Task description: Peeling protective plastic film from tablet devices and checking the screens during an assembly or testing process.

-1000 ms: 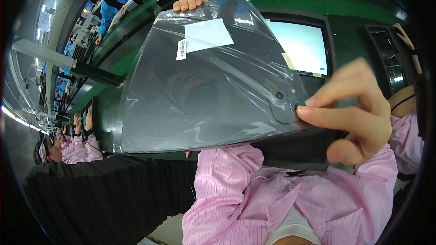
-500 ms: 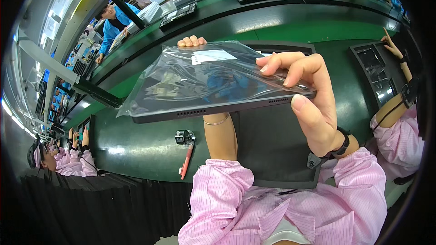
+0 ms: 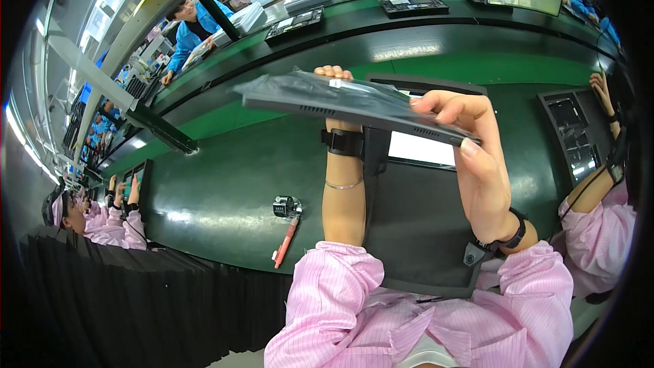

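Observation:
A dark tablet [image 3: 381, 117] is held up above the bench, tilted almost edge-on, with speaker slots along its near edge. Loose clear plastic film [image 3: 286, 86] covers its upper face and sticks out past the left corner. My left hand [image 3: 334, 72] grips the far edge; only its fingertips show over the top, and the rest is hidden behind the tablet. At the right end, my right hand [image 3: 470, 136] pinches the tablet, thumb below and fingers on top. Beneath lies a black tray [image 3: 415, 232] with a white-faced flat item [image 3: 421, 148] on it.
Left of my arm, a red pen [image 3: 286, 242] lies beside a small black-and-silver object [image 3: 286, 206] on the green bench [image 3: 204, 184]. A co-worker's tray [image 3: 579, 129] stands at the right. Beyond runs a conveyor line [image 3: 381, 44] carrying trays, with co-workers in blue behind it.
The tablet has tipped from showing its film-covered face to nearly edge-on. Both hands kept hold of it. My left wrist strap and the white-faced item below now show.

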Demonstrator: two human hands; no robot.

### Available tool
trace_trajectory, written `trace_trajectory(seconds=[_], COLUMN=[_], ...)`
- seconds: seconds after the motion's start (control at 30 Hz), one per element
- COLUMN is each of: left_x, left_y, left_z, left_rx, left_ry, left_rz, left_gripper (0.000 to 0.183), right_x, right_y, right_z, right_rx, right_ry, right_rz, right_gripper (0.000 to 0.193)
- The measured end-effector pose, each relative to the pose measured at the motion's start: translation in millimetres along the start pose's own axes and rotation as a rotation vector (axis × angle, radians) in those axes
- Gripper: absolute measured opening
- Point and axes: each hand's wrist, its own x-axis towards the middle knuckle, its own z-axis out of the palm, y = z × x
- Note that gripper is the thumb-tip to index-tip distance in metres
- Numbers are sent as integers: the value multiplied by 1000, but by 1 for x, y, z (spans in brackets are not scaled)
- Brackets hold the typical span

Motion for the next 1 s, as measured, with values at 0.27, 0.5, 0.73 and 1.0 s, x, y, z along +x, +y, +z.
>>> trace_trajectory(seconds=[0.27,0.5,0.73,1.0], left_x=[-9,-16,-14,-8], left_y=[-69,-66,-54,-45], left_z=[-3,24,57,96], left_rx=[1472,1424,1328,1009], left_ry=[264,269,230,262], left_rz=[-259,-238,-246,-254], left_gripper=[24,24,28,24], right_x=[11,12,14,37], right_y=[-8,-4,-5,16], right_z=[-15,-22,-25,-61], right_rx=[-107,-41,23,-368], right_ry=[50,96,40,252], right_rz=[10,42,119,-412], right_gripper=[57,55,55,19])
